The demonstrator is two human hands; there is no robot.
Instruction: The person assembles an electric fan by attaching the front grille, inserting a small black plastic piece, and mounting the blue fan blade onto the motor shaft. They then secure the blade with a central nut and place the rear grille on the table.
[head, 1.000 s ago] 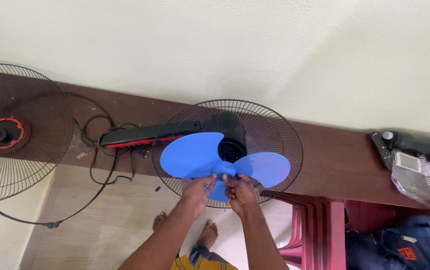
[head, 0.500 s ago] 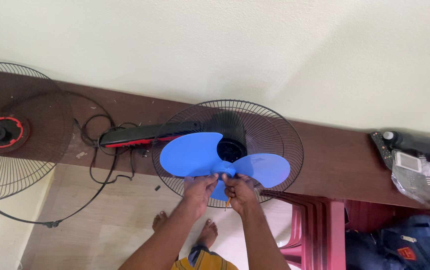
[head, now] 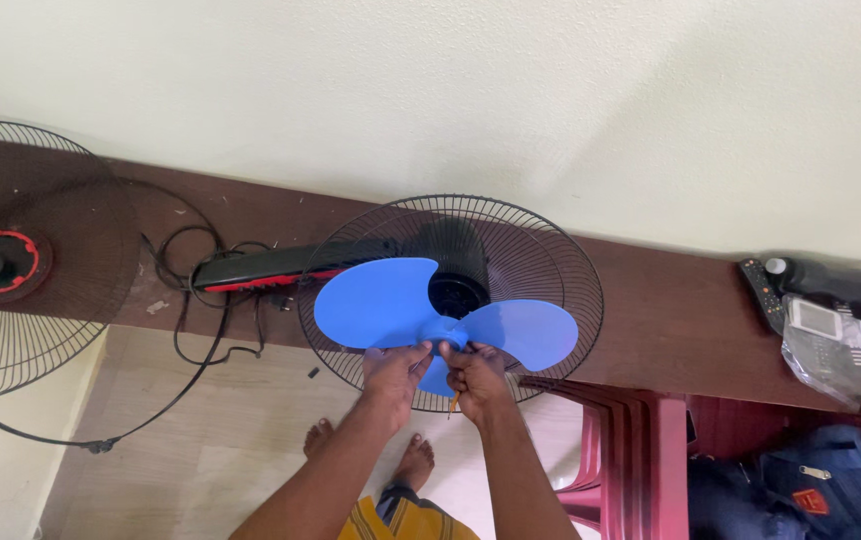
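Both hands clamped on blue fan blade [head: 390, 305] hub: left hand [head: 394, 368], right hand [head: 474, 376]. Risk: blade slips, strikes rear grille [head: 560, 265]; pinched fingers likely.

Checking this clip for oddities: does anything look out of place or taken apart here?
Yes. The blue fan blade is off its motor, held at the hub by the left hand and right hand in front of the rear wire guard. A second wire guard lies detached at left, and a black cord sprawls loose on the ledge.

Smooth matt blue plastic fan blade [head: 390, 300], black wire-metal grille [head: 550, 250], dark wooden shelf [head: 680, 320].
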